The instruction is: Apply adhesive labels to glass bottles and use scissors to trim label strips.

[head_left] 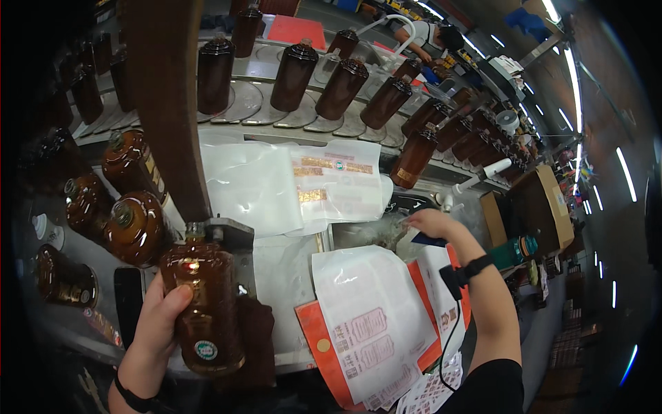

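Note:
My left hand (164, 307) is closed round a large brown glass bottle (207, 314), its thumb across the front. The bottle stands nearly upright, with a round green-and-white sticker low on its face and a clear stopper on top. My right hand (433, 223) reaches out to the right over a shallow wet tray (365, 233), fingers bunched together. Whatever is between those fingertips is too small to make out. Below that arm lie sheets of printed labels (372, 324) on an orange-red backing. Farther back, another sheet holds gold label strips (338, 165).
A brown upright post (165, 103) stands close beside the held bottle. Several amber bottles (134, 224) crowd the left. Dark bottles (293, 76) line a plated conveyor (241, 103) behind. An open cardboard box (552, 207) and a green flask (510, 252) are at right. A co-worker (427, 41) sits far back.

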`<state>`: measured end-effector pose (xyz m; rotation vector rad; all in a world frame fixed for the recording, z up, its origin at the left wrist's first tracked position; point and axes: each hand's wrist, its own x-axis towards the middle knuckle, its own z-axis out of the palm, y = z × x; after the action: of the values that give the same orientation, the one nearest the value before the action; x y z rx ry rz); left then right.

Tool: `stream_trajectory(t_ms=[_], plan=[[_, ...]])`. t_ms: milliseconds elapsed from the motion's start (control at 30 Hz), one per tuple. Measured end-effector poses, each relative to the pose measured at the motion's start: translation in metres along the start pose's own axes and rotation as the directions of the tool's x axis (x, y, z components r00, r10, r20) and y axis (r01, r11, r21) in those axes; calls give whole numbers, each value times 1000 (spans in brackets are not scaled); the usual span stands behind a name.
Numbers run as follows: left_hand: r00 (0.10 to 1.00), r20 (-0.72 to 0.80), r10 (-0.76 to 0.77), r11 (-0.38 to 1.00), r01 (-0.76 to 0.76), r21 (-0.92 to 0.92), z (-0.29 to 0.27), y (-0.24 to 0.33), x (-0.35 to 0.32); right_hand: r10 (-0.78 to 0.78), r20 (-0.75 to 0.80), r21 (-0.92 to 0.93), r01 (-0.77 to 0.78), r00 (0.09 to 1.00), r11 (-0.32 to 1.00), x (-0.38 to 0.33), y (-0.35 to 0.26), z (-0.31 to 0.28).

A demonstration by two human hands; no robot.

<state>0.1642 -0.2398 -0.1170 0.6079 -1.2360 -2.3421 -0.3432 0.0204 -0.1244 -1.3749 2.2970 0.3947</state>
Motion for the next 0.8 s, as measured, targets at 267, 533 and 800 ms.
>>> stream_trajectory(t_ms=[267, 533, 800], plan=[[999, 0, -48, 997, 48, -66, -2, 19, -13, 270, -657, 375, -6, 704, 927, -111, -84, -60], [997, -5, -81, 996, 80, -49, -4, 37, -37, 343, -834, 464, 212, 433, 860, -181, -169, -102], [994, -58, -92, 995, 90, -29, -13, 34, -28, 226, -933, 354, 592, 280, 724, -218, -184, -131]])
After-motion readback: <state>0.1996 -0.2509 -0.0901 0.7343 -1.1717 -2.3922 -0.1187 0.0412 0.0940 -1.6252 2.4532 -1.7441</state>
